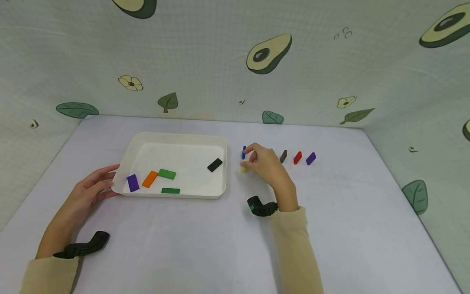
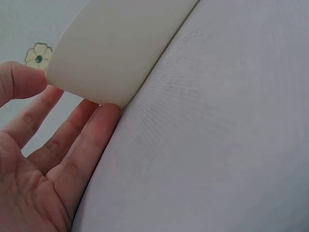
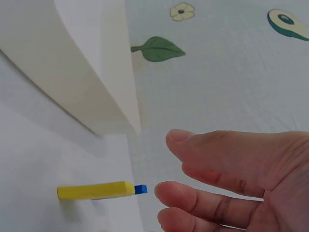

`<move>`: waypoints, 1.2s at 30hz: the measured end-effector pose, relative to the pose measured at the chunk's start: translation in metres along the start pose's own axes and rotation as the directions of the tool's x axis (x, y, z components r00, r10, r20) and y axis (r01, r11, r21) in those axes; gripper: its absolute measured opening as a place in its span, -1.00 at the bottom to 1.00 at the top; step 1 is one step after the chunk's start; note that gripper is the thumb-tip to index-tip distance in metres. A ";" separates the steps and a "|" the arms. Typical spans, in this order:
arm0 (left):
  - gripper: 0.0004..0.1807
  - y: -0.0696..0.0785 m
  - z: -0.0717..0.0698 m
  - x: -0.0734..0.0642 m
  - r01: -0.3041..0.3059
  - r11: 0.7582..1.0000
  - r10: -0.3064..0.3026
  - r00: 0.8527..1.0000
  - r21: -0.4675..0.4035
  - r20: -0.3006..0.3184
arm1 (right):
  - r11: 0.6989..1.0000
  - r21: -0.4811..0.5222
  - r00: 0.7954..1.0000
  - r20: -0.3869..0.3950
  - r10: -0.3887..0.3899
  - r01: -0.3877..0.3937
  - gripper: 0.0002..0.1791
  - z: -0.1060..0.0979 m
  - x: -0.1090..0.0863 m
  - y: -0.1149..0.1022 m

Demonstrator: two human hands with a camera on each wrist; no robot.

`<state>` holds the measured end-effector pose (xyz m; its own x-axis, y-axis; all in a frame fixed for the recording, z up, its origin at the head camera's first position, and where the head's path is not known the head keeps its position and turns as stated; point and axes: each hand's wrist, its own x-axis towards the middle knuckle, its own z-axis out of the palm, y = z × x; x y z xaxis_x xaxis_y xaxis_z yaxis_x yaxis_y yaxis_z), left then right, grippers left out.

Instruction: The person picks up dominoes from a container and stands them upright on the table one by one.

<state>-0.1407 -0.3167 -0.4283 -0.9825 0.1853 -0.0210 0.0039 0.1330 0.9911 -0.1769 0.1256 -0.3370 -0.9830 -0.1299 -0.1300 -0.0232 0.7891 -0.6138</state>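
My left hand [image 1: 89, 190] touches the left end of a white tray [image 1: 172, 137], fingers rather straight along its wall and rim. In the left wrist view fingertips rest against the tray's end wall [image 2: 106, 53]. Beyond the tray's right end, my right hand [image 1: 266, 163] reaches over a yellow block [image 1: 244, 168] and a blue block [image 1: 244, 152], which it partly covers. The right wrist view shows a gap between thumb and fingers with nothing held, the yellow block [image 3: 96, 190] just ahead of the fingertips and the blue one [image 3: 140, 189] behind it.
In the tray lie a purple block [image 1: 133, 183], an orange block [image 1: 149, 179], two green blocks [image 1: 167, 174] and a black block [image 1: 214, 165]. Right of my right hand stand a brown block [image 1: 283, 156], a red block [image 1: 298, 157] and another purple block [image 1: 311, 158]. A patterned curtain surrounds the table.
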 end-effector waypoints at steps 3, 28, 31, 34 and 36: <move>-0.52 0.000 0.000 0.000 0.001 1.000 -0.001 1.000 -0.003 -0.001 | 0.999 0.035 0.999 -0.002 -0.037 0.037 -0.61 0.000 -0.003 -0.008; -0.53 0.001 0.001 0.001 0.015 1.000 -0.015 1.000 -0.005 -0.010 | 0.931 0.219 0.956 -0.027 -0.294 0.292 -0.67 0.068 0.002 -0.051; -0.53 0.001 0.000 0.000 0.026 1.000 -0.026 1.000 0.004 -0.016 | 0.924 0.242 0.954 -0.028 -0.298 0.296 -0.67 0.074 0.004 -0.053; -0.52 0.000 -0.002 0.000 0.031 1.000 -0.031 0.999 -0.001 -0.012 | 0.921 0.249 0.952 -0.017 -0.307 0.301 -0.67 0.081 0.005 -0.055; -0.52 -0.002 0.000 0.001 0.026 1.000 -0.026 1.000 -0.011 0.000 | 0.923 0.241 0.951 -0.007 -0.309 0.301 -0.66 0.085 0.006 -0.055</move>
<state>-0.1420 -0.3172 -0.4302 -0.9823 0.1814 -0.0465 -0.0236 0.1268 0.9917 -0.1655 0.0306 -0.3707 -0.9291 -0.3630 0.0710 -0.2734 0.5445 -0.7929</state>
